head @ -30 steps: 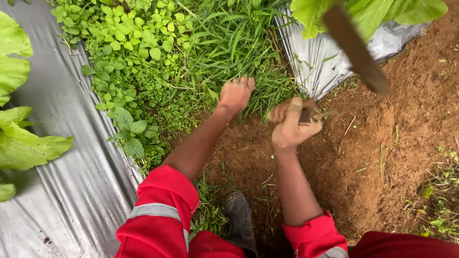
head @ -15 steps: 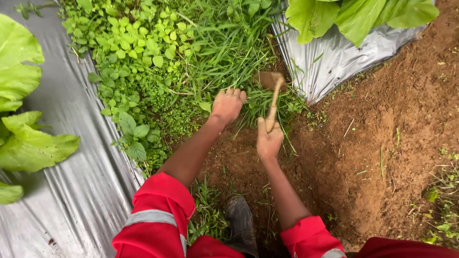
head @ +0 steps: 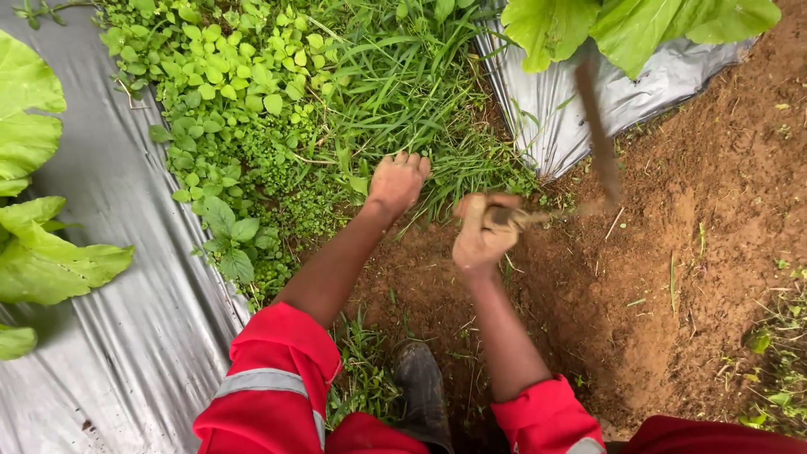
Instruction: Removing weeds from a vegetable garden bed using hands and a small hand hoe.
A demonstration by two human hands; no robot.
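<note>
My left hand [head: 398,182] grips a clump of long green grass [head: 420,109] at the edge of the bare soil. My right hand [head: 479,235] is closed on the wooden handle of a small hoe [head: 521,217]. The tool's blade [head: 598,134] is blurred with motion and is raised to the right, above the brown soil [head: 672,252]. Both arms wear red sleeves with grey reflective bands [head: 261,382].
Silver plastic mulch [head: 109,336] covers the bed on the left and another bed at top right [head: 572,109]. Large leafy plants [head: 34,244] grow from both. Broad-leaved weeds [head: 235,101] fill the strip between. A dark boot [head: 420,387] stands below my arms.
The hoe was planted upright in the grass half a second ago; now it has swung up to the right. My left hand stays on the grass clump.
</note>
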